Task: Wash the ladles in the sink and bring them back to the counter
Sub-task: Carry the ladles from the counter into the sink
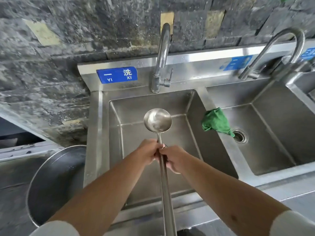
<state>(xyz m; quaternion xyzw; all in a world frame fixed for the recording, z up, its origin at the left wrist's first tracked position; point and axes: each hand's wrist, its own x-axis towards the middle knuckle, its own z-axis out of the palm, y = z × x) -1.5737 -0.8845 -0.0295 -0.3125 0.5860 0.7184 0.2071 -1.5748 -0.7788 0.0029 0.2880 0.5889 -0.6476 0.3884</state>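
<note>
My two bare forearms reach out over the steel sink unit, white sleeves at the bottom corners of the head view. Both hands close around the long handle of one steel ladle (157,120): my left hand (148,152) grips the shaft from the left, my right hand (174,158) wraps it from the right, the two touching just below the neck of the bowl. The handle runs back toward me and out of the bottom edge. The ladle's bowl faces up and hangs above the left basin (131,113), roughly under the spout of the left faucet (162,53); I see no water running. A large round steel pot (54,183) stands left of the sink. A green cloth (216,122) drapes over the divider into the right basin (272,133), near its drain (240,136). Farther back, a blue sign (117,74) marked "YI XI" sits on the backsplash, a second gooseneck faucet (279,48) to the right, before a dark stone wall (68,40).
</note>
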